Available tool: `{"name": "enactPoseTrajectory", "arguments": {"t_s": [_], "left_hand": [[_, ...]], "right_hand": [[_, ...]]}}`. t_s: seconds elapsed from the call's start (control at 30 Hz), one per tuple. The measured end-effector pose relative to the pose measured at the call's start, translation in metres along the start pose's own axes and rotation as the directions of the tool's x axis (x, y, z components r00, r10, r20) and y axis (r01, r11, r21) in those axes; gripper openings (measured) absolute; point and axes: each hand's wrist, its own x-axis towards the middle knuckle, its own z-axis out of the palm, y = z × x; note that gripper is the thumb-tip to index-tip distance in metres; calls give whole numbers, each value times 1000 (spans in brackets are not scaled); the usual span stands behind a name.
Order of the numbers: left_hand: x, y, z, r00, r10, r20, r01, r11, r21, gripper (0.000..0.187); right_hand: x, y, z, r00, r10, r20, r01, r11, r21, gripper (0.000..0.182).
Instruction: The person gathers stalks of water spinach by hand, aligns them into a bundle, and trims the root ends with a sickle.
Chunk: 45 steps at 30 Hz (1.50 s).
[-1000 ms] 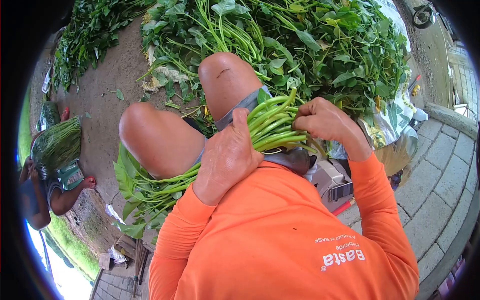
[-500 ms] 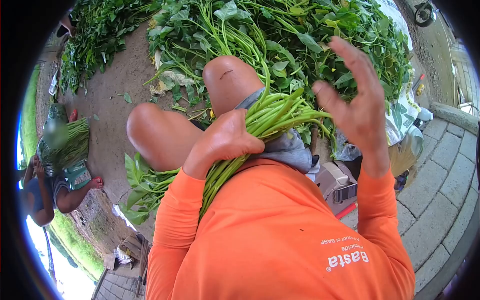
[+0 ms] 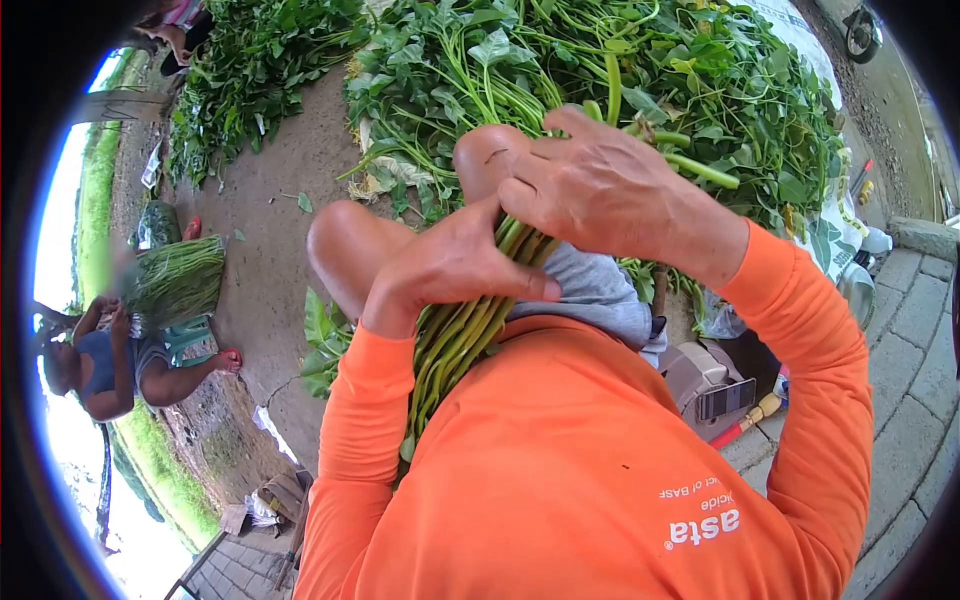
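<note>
A bundle of long leafy green stems (image 3: 455,345) lies slantwise across my lap, its leaves (image 3: 325,350) at the lower left and its bare ends at the upper right. My left hand (image 3: 455,255) is wrapped round the middle of it, thumb across the top. Closed over the upper part is my right hand (image 3: 620,185), its fingers curled close to my left hand. A few thick stem ends (image 3: 700,170) stick out past the right hand. What lies under my right palm is hidden.
A large heap of leafy greens (image 3: 740,120) spreads in front of my knees. Another heap (image 3: 265,70) lies to the upper left. A seated person (image 3: 110,350) is at the left beside bundled stems (image 3: 180,280). A beige bag (image 3: 695,380) and a red-handled tool (image 3: 745,420) are at my right.
My right hand, open and raised to the right before, has come down leftward and closed on the upper part of the bundle. My left hand keeps its grip.
</note>
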Motion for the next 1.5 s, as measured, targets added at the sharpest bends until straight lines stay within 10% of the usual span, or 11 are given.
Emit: {"name": "enactPoseTrajectory", "arguments": {"t_s": [0.17,0.27,0.33,0.4,0.53,0.63,0.77,0.9,1.13,1.17,1.5], "left_hand": [[-9,-29,-28,972,-233,16,215,865,-453,42],[-36,-30,-48,969,-187,-160,51,787,-614,43],[-57,-4,-52,925,-242,-293,4,777,-630,45],[-66,-4,-59,915,-246,-320,-7,782,-623,48],[-54,-3,-47,993,-88,-80,21,794,-607,53],[-34,-31,-35,992,94,82,-3,670,-742,70],[-47,0,-60,995,26,95,26,859,-512,84],[-64,49,-48,907,224,-356,-236,972,10,126],[-84,30,-56,919,-9,-394,-41,992,-118,68],[-94,37,-55,891,23,-453,-67,995,-80,37],[-78,19,2,914,-132,-383,-4,942,-335,39]], "right_hand": [[40,-10,-50,944,-14,-329,-22,994,-104,32],[14,-24,-77,814,294,-501,-107,923,369,58],[-4,-25,-70,741,663,-103,-261,427,866,70],[-8,-22,-28,704,607,367,-378,-117,918,85],[39,-20,32,802,571,172,93,-405,909,99],[80,-21,5,835,545,72,172,-382,908,89],[108,-30,1,770,637,-23,287,-315,905,71],[122,-30,-3,685,726,-60,408,-314,857,61],[138,-55,-7,708,704,-53,453,-396,799,48],[146,-61,-7,718,693,-70,467,-404,787,48],[94,-67,26,708,699,102,301,-428,852,54]]}}
